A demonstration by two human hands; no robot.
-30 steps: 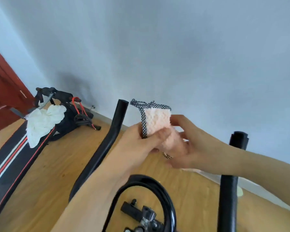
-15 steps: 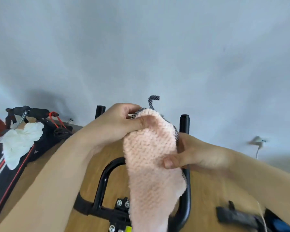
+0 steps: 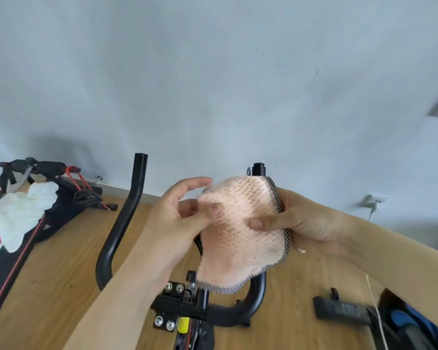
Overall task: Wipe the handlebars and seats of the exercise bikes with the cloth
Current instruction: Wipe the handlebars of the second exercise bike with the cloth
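Head view: both hands are holding the pink cloth (image 3: 240, 231) up over the black handlebars (image 3: 127, 215), with its lower edge hanging in front of the middle clamp (image 3: 177, 304). Left hand (image 3: 180, 221) is pinching the cloth's left edge with thumb against curled fingers, index sticking out straight. Right hand (image 3: 311, 223) is gripping the checkered right edge, thumb on front, fingers wrapped behind. White rag (image 3: 23, 213) is lying on another machine at far left.

Wooden floor (image 3: 61, 269), exercise bike (image 3: 185, 311), black remote (image 3: 339, 310)
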